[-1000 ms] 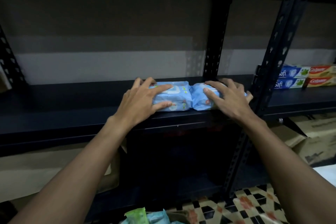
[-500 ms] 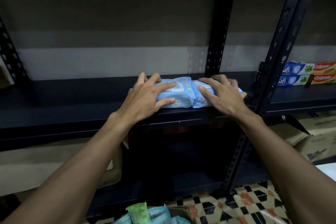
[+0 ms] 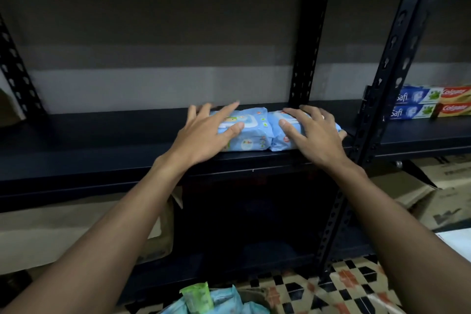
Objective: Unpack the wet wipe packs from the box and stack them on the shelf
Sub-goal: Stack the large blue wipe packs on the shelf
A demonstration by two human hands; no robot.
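Pressing flat, fingers released, your left hand (image 3: 204,135) and right hand (image 3: 314,135) cover two wet wipe packs (image 3: 254,131) at 12 o'clock on the shelf (image 3: 102,153); careless withdrawal could drag them off.

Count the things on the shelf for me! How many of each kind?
Blue wet wipe packs: 2
Safi toothpaste boxes: 2
Colgate toothpaste boxes: 2
Total: 6
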